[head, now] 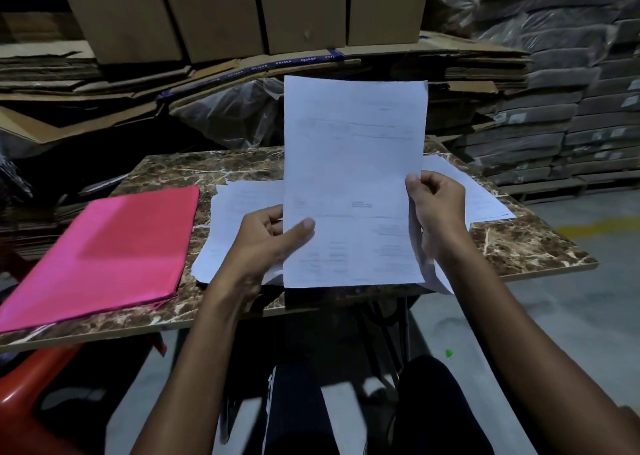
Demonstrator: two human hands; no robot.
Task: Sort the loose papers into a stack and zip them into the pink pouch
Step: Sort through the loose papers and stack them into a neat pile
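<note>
I am pinching the sheet [353, 177] upright, left hand [266, 243] and right hand [436, 208] at its lower edges; unsupported above my grip, it risks flopping over.

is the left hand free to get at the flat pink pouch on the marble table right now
Probably not yet: the left hand pinches the upright white sheet. Nothing lies between it and the flat pink pouch.

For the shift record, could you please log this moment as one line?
stage: sorting | both hands: left hand, right hand hold sheet upright | loose papers on table | pink pouch flat, left
</note>
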